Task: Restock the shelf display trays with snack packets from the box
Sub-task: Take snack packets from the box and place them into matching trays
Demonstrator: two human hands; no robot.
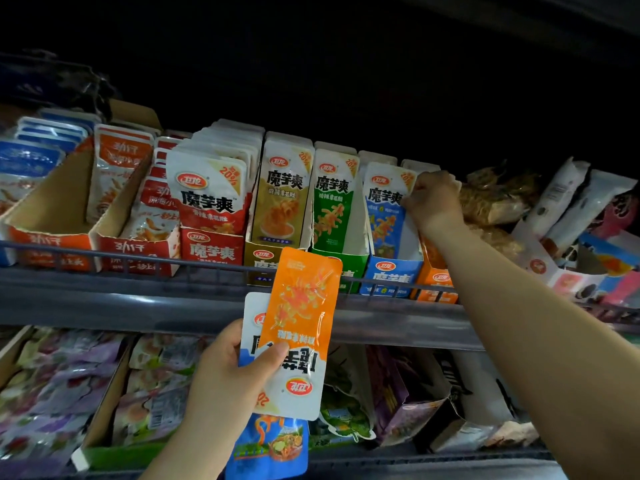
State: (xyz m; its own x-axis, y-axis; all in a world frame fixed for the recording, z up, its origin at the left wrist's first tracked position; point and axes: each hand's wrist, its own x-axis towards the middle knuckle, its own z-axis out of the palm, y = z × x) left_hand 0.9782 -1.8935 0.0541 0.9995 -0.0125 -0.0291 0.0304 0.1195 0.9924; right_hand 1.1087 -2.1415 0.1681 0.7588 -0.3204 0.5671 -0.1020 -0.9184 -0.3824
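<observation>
While the left hand (228, 372) holds up snack packets low in the middle of the view, the right hand (433, 199) reaches up and to the right, onto the upper shelf (104, 303). The left thumb presses across the front of an orange packet (301, 306), which is upside down and lies at the front of the bunch. A blue packet (273, 445) sits behind it, showing past the orange one's left edge and below its lower end. The fingers wrap round the back, so this hand is clamped on the packets.

Behind the upper shelf's front edge stands a row of display trays. From left to right they are a red tray (211, 252), a gold tray (258, 261), a green tray (353, 263), a blue tray (391, 275) and an orange tray (433, 282). The red tray is packed full, and the gold, green and blue ones each show an upright packet facing out.

The right hand is above the orange tray, touching the right edge of the front packet (384, 209) in the blue tray. Its fingers are curled in against the white packet tops there, but I cannot tell whether they grip one. Brown bags (491, 202) lie just right of that hand. Purple packets (62, 375) fill the lower left.
</observation>
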